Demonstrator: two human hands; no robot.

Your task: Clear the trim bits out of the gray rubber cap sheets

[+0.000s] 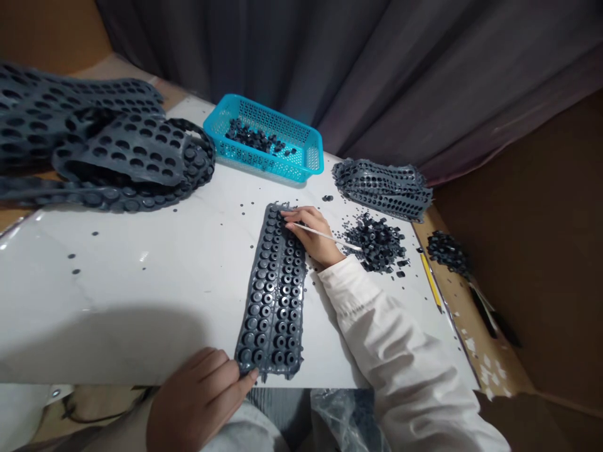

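A long dark grey rubber sheet (271, 295) lies on the white table, with rows of round raised cups, several with a hole in the middle. My left hand (202, 392) is closed at its near left corner, the index fingertip on the edge. Over the far end, my right hand (318, 235) holds a thin white stick (347, 244), which slants back toward a pile of small black rubber pieces (377, 242). The right fingertips touch or nearly touch the upper cups; the exact contact is too small to tell.
A blue basket (313, 157) with small black pieces stands at the back. Perforated rubber sheets (127, 150) are heaped at left, and more sheets (384, 188) lie back right. A yellow pencil-like tool (431, 282) and another black pile (447, 251) are at the right edge.
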